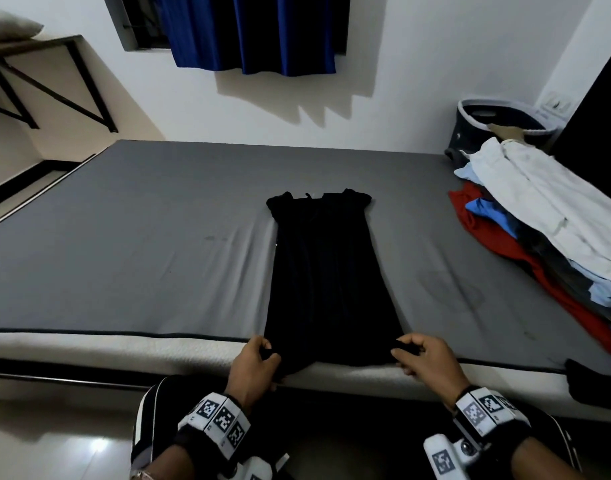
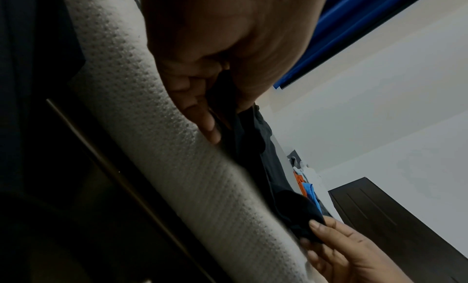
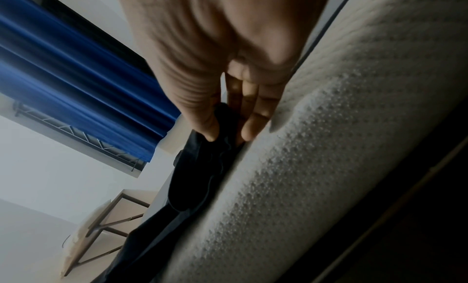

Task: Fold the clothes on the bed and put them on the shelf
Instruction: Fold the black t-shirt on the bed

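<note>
A black dress lies flat on the grey bed, neckline toward the far wall, hem hanging over the near edge. My left hand pinches the hem's left corner, and in the left wrist view its fingers curl on the dark cloth. My right hand pinches the hem's right corner; the right wrist view shows the thumb and fingers closed on the black fabric. A wall shelf on black brackets hangs at the upper left.
A pile of clothes, white, light blue, red and dark, lies along the bed's right side. A dark laundry basket stands at the far right corner. A dark item hangs over the bed's near right edge. A blue curtain covers the window.
</note>
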Motion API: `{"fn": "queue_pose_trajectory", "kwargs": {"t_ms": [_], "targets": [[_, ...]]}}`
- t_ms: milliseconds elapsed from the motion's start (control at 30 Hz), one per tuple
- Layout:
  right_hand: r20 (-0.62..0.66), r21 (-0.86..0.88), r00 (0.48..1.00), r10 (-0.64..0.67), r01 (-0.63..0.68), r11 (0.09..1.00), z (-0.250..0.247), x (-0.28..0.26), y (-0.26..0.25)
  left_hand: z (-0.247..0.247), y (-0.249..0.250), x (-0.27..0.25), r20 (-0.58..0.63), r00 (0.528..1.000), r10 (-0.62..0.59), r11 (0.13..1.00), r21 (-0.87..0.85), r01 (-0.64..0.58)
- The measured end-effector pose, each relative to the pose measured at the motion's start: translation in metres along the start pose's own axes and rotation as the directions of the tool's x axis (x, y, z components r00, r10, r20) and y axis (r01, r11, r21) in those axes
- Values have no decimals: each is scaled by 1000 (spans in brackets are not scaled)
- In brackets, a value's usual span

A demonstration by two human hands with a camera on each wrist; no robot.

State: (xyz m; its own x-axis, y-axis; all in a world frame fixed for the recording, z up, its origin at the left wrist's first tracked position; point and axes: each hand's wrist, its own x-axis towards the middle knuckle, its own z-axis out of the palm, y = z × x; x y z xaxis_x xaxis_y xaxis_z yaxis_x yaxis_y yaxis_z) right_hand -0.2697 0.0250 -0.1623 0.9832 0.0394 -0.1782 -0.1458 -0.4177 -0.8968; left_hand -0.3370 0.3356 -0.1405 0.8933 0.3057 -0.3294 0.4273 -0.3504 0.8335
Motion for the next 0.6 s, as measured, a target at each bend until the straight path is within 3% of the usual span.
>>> {"fn": "queue_pose_trajectory", "kwargs": {"t_ms": [267,467,600], "targets": [[-83,-58,996,-34,29,998,-1,-3,-2,2,4,-9,34,999,-12,1000,21,11],[32,-69,996,-83,85,994,-4,-10,-3,-3,0,-10,61,998,24,998,51,-27],[7,-77,996,-92,93,993,-12,-9,1,-10,-2,-8,146,988,48,991,113,-65]]}}
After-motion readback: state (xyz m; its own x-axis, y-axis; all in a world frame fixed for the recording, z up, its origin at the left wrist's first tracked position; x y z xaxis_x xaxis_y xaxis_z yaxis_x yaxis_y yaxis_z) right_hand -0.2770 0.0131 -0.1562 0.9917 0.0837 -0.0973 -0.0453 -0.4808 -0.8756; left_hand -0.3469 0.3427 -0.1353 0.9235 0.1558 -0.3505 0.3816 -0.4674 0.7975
